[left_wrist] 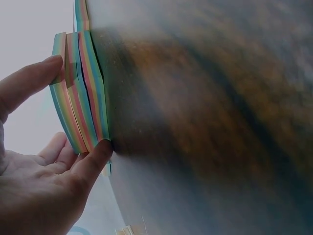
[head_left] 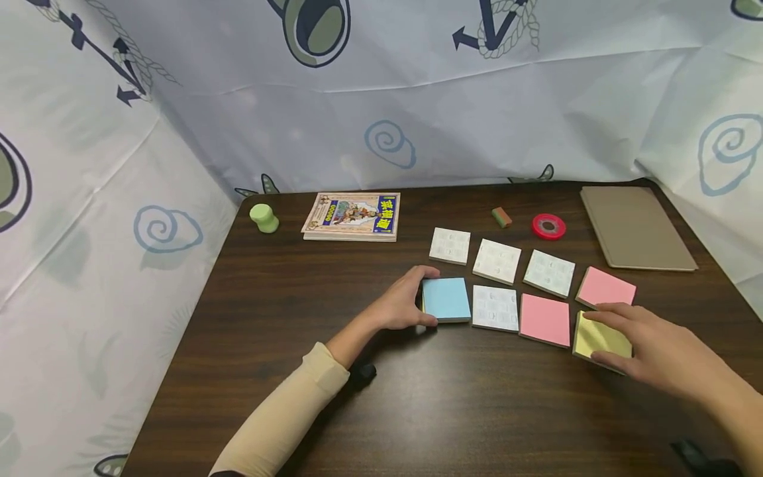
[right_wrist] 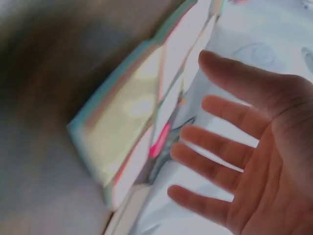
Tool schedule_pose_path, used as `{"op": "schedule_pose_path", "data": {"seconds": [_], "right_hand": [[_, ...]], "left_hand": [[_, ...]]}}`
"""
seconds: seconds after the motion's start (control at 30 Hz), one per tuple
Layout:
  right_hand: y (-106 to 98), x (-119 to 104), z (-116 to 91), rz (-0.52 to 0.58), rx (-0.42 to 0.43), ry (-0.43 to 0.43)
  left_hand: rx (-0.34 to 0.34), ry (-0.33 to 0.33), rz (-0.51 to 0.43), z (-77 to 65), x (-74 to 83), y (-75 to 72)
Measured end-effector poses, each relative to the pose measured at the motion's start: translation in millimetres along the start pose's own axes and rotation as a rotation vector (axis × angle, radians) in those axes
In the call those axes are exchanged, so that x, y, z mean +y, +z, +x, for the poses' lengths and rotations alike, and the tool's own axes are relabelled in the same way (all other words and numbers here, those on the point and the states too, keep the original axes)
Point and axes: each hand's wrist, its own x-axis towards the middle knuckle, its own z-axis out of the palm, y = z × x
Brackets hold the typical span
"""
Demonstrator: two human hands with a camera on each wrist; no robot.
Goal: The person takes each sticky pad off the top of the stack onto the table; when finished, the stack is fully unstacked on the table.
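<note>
At the left end of two rows of square sticky-note pads, my left hand (head_left: 398, 303) grips a blue-topped sticky-note pad (head_left: 447, 299) by its sides. In the left wrist view, thumb and fingers sit on opposite sides of the pad (left_wrist: 80, 98), whose edges show coloured stripes. My right hand (head_left: 667, 348) hovers at the yellow-topped pad (head_left: 601, 336), partly covering it. In the right wrist view its fingers are spread, apart from the yellow pad (right_wrist: 124, 110). Pink-topped pads (head_left: 544, 319) and several white patterned pads (head_left: 495, 307) lie between and behind the hands.
Toward the back lie a book (head_left: 352, 216), a green peg-like piece (head_left: 265, 218), a small orange-and-green block (head_left: 502, 216), a red tape roll (head_left: 548, 226) and a grey-brown board (head_left: 638, 228). A printed curtain (head_left: 477, 132) hangs behind the table.
</note>
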Motion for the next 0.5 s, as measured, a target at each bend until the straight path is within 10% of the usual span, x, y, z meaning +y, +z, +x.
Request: {"op": "schedule_pose_path", "data": {"seconds": [0.5], "right_hand": [[19.8,-80.7,103.3,0.071,0.005,-0.358]], "left_hand": [[0.007,-0.004,-0.001,0.9,-1.1,0.8]]}}
